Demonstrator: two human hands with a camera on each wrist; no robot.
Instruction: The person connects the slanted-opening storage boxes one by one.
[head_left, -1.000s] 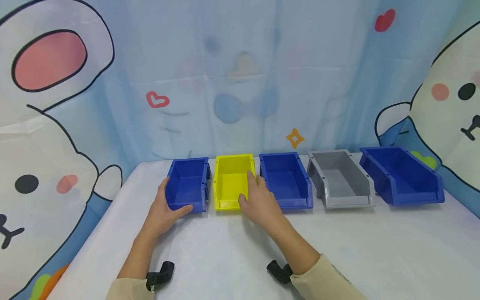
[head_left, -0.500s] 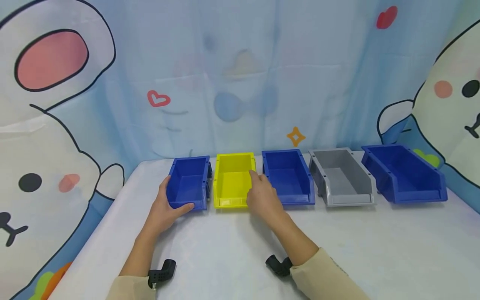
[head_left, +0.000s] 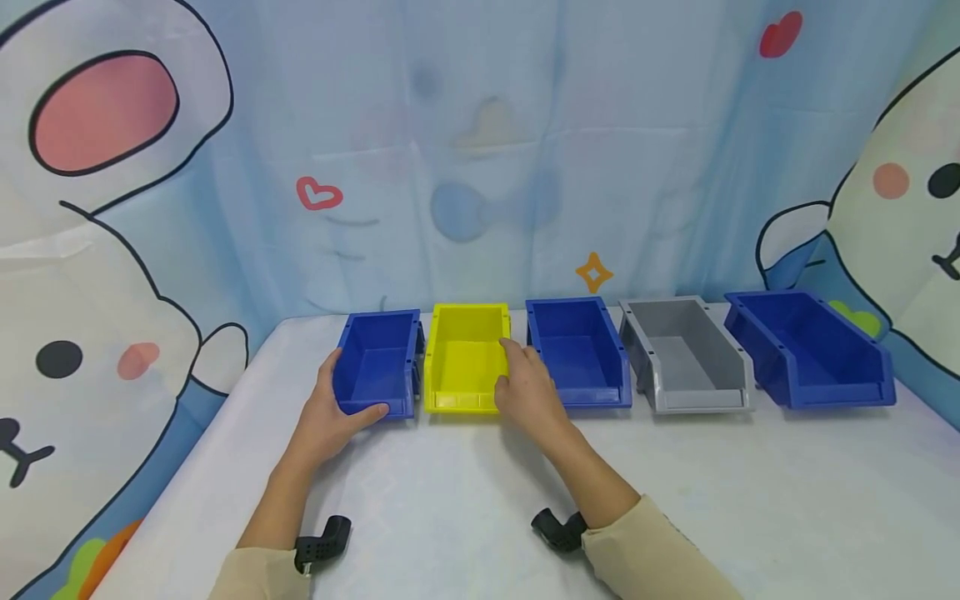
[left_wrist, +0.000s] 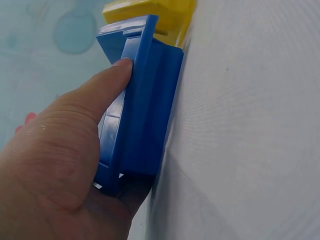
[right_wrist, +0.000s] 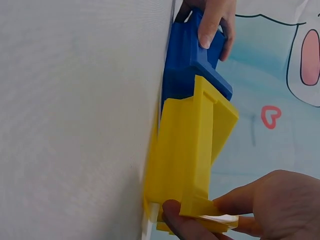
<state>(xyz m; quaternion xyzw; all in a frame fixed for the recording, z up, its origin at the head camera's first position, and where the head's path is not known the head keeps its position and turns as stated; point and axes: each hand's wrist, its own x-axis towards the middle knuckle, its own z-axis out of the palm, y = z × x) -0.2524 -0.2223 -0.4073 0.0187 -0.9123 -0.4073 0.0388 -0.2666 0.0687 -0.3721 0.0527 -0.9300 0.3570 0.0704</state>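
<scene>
While the left hand (head_left: 333,421) grips the leftmost blue bin (head_left: 375,358) at its near outer corner, the right hand (head_left: 531,396) has hold of the yellow bin (head_left: 467,350) by its right side wall. The left thumb lies on the front lip of its bin and the fingers go round the outer side; on the right, the fingers are clamped on the yellow wall, some inside the bin and some outside.

Both bins sit upright on the white-covered bench (head_left: 435,508), low fronts toward the person, the yellow one just to the right of the blue. Whether those two actually touch I can't tell from here. Past the yellow bin the row runs on with a middle blue bin (head_left: 581,350), set a little apart from it, then a grey bin (head_left: 686,354) and a far-right blue bin (head_left: 817,354).

To my eye, this is the lining-up step: one hand steadies the end bin as the other sets the yellow against it. If so, the next move calls for a light sideways nudge with the right hand, the left holding its bin firm so it doesn't slide, and both front lips squared before the fingers let go.
</scene>
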